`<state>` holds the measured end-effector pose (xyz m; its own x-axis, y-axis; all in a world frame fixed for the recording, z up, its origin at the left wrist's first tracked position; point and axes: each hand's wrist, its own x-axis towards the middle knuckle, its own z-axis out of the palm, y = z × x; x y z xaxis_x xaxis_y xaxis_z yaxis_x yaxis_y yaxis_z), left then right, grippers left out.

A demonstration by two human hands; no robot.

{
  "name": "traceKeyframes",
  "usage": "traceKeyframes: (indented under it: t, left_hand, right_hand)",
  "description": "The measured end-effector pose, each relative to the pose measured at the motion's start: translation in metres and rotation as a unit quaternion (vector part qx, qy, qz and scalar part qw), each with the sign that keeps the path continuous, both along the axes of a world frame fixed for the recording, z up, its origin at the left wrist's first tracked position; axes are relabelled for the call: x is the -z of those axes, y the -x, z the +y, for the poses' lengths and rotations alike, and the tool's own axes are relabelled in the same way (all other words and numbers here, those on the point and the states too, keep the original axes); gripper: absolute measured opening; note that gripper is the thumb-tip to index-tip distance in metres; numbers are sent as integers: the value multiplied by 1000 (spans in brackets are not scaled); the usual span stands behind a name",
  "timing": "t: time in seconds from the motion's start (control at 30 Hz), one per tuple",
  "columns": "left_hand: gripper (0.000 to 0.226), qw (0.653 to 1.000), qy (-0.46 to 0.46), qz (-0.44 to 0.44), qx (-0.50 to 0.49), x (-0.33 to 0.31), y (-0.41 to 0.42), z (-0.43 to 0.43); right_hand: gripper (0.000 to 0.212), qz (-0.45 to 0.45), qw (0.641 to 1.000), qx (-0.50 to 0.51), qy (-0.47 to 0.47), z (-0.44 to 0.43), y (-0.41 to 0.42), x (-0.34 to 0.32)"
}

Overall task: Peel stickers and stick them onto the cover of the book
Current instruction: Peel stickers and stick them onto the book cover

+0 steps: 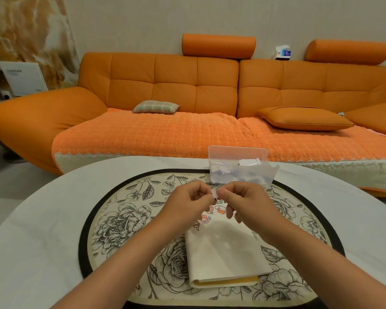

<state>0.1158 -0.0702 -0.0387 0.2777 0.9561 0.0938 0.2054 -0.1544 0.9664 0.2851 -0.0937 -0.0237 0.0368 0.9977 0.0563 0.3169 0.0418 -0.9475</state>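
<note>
— Legible text, item by item?
— White carton (24, 78) left of the sofa (174, 85): dark print lines, too blurred to read. Blue-and-white box (283, 52) on the sofa back: markings unreadable. Cover of the book (225, 253): cartoon stickers (220, 208), no lettering legible.

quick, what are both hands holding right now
Left hand: pinching the small white sticker piece by its left edge.
Right hand: pinching the same piece from the right.
</note>
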Motion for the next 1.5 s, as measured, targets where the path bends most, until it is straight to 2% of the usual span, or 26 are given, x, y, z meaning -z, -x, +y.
traceKeyframes:
  t: [0.07, 0.2, 0.27, 0.43, 0.77, 0.9, 1.0, 1.13, 1.23, 1.37, 1.5]
  left_hand:
    - [8, 1000, 13, -16, 9, 0, 1, 0]
    - [25, 997, 38, -61, 31, -1, 1, -2]
    - [26, 997, 38, -67, 29, -1, 0, -3]
    - [9, 999, 11, -22, -27, 5, 3, 2]
    - [11, 993, -13, 52, -102, 12, 20, 24]
    - [12, 993, -7, 54, -102, 13, 27, 33]
    - [14, 994, -6, 67, -90, 13, 29, 33]
    - [15, 993, -8, 67, -93, 10, 30, 32]
    - [14, 994, -4, 64, -90, 8, 31, 32]
    - [15, 994, -11, 72, -86, 8, 29, 31]
    - [16, 994, -18, 72, -82, 7, 25, 28]
  right_hand:
    - [18, -7, 1000, 5, -6, 0, 2, -1]
    - [17, -18, 1000, 10, -24, 0, 5, -3]
    - [16, -20, 999, 11, -30, 0, 5, -2]
    - [17, -35, 999, 21, -26, 1, 8, -1]
    - [18, -40, 992, 111, -36, 29, 3, 6]
    - [15, -131, 974, 167, -84, 58, -7, 1]
    - [10, -226, 946, 208, -107, 89, -12, -2]
    - [15, -342, 913, 198, -103, 120, -12, -5]
    - [26, -354, 916, 171, -83, 126, -11, -4]
    - [19, -347, 923, 137, -96, 108, -7, -2]
    - [16, -349, 918, 111, -154, 68, -1, -3]
